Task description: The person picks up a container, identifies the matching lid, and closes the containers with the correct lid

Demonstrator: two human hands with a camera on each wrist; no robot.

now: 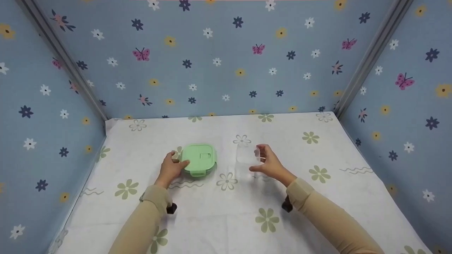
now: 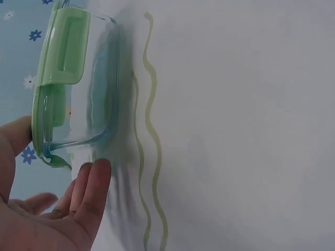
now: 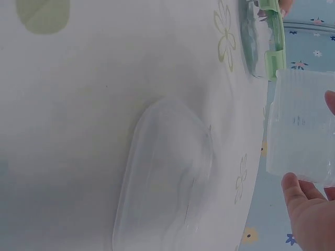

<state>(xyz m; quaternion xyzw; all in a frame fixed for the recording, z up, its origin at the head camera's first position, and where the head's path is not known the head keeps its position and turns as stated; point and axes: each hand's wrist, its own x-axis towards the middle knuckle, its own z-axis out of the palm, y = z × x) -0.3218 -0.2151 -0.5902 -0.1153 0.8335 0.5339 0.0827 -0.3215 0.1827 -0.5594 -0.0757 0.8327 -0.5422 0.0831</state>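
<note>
Two hands work over a surface [image 1: 219, 215] w/ a white cloth printed in pale green flowers, blue flowered walls on three sides. Largest item: green-lidded glass container [image 1: 199, 159], lying left of centre, roughly mid-depth between the front and back edges. Lid is on; wrist view shows a side latch folded down over the clear glass wall.

Left hand [image 1: 170, 168] touches the container's left side, thumb on the lid's edge, fingers [image 2: 91, 185] straight and spread beside the glass base, not curled round it.

Just right of it, near centre, a clear plastic tub [image 3: 165, 172] sits on the surface, apart from the green container; hard to make out in the head view.

Right hand [image 1: 269, 163] hovers over the tub and pinches a clear plastic lid [image 3: 302, 135] btwn thumb and fingers, holding it above the tub, not touching it. Lid is ribbed, translucent, roughly square.

Beige sleeves cover both forearms.
</note>
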